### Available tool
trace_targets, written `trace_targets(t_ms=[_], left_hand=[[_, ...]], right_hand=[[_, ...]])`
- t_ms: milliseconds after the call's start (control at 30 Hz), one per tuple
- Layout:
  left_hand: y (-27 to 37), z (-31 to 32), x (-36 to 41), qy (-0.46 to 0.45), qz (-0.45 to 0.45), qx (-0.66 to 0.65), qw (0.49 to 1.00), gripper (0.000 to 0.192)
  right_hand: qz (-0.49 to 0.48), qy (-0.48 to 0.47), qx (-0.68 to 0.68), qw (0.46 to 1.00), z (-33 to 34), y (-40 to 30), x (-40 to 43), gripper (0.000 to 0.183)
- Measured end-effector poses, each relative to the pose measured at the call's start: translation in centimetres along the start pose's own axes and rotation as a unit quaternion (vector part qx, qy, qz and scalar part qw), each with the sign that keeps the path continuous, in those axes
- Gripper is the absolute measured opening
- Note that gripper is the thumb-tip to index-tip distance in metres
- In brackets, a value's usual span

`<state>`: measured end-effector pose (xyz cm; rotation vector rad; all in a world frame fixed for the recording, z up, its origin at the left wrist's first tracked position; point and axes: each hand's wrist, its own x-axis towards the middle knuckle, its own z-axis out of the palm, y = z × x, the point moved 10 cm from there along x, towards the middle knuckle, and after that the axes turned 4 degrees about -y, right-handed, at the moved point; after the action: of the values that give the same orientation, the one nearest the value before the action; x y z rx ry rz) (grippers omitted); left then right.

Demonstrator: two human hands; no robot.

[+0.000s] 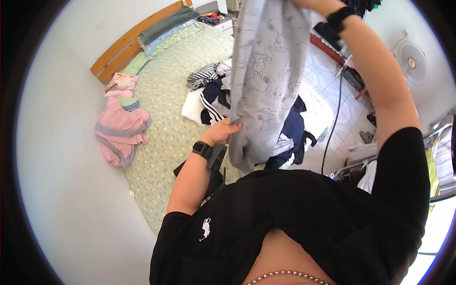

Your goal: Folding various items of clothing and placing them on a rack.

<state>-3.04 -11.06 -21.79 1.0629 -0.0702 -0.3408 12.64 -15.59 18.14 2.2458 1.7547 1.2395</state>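
Note:
A grey cloth item (265, 82) with cartoon dog line drawings hangs in long folds in front of me. My left hand (222, 131) grips its left edge low down, with the thumb lying over the fabric. High at the top edge of the view, my right hand (304, 3) is raised at the cloth's upper end and holds it up; its fingers are mostly cut off by the frame. Behind the cloth lies a heap of clothes, with a black-and-white striped garment (202, 76), a white garment (192, 107) and a navy garment (294, 124) showing.
The heap rests on a bed with a pale green patterned sheet (164, 117). A pink garment with grey trim (123, 131) lies at the left, by the wall. A wooden headboard (117, 53) stands behind. To the right are a black cable (329, 142) and a fan (412, 63).

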Motion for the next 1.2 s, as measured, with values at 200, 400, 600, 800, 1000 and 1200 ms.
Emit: trace_targets(t_ms=[200,400,600,800,1000,1200], left_hand=[[-3.8,-1.5,2.6,0.087,-0.003,-0.16,0.983,0.047],[1.2,0.8,5.8,0.042,0.078,-0.223,0.971,0.052],[13.9,3.6,6.7,0.006,0.235,-0.136,0.962,0.064],[22.5,5.1,1.2,0.045,0.329,-0.027,0.943,0.061],[28.4,5.2,-6.2,0.149,0.358,0.12,0.914,0.037],[31.0,3.2,-11.5,0.272,0.256,0.232,0.898,0.025]], right_hand=[[0.119,-0.304,0.28,0.903,23.3,-8.1,-17.4,0.052],[0.24,-0.536,0.616,0.524,28.4,-21.7,-39.8,0.074],[0.292,-0.29,0.704,0.578,24.4,-18.2,-32.8,0.036],[0.144,-0.065,0.987,0.039,14.3,-16.0,-20.2,0.083],[0.202,0.097,0.936,0.273,8.3,-9.7,-11.7,0.03],[0.126,0.124,0.934,0.312,5.1,-9.4,-5.4,0.027]])
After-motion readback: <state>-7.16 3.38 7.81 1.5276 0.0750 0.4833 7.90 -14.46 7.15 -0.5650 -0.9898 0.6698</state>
